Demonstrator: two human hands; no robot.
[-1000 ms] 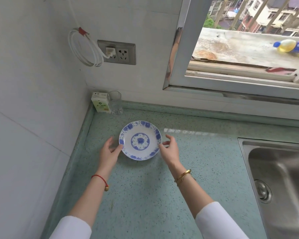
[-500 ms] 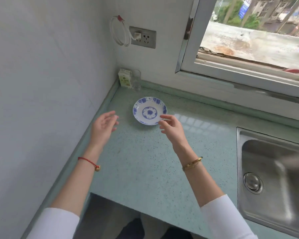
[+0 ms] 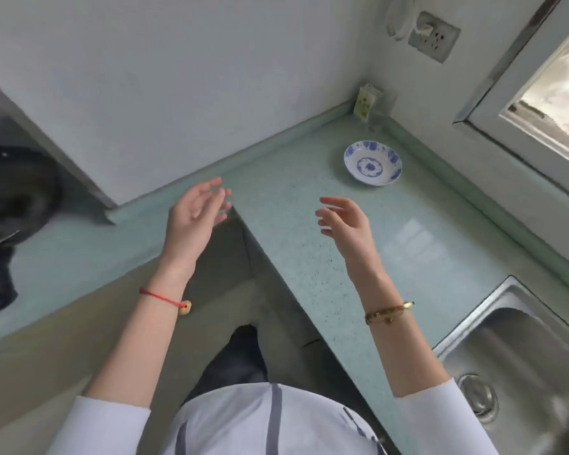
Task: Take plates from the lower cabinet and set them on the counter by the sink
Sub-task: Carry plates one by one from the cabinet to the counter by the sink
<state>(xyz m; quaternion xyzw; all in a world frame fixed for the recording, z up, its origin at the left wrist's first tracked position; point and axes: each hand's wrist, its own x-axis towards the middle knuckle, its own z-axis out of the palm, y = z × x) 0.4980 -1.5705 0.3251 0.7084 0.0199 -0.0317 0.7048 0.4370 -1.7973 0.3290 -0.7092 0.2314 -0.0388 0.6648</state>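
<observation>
A blurred dark pan (image 3: pixel 10 198) far left of the left grip (image 3: pixel 194 218) is cut off by the frame, and the glass (image 3: pixel 380 113) beside the carton (image 3: pixel 366 105) is barely legible. Both grips are released, fingers loosely spread and holding nothing, with the left over the counter's (image 3: pixel 309 257) inner corner edge and the right grip (image 3: pixel 345 224) above bare counter. The blue-and-white plate (image 3: pixel 373 163) sits beyond the right grip, well apart from it, and the sink (image 3: pixel 523 349) to its right is partly cut off.

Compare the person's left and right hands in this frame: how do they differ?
The left hand hangs over the inner corner of the counter, while the right hand is over its top, nearer the blue-and-white plate. The left wrist wears a red string bracelet; the right wrist wears a gold chain bracelet. Both hands are open, hold nothing and are apart from the plate.
</observation>
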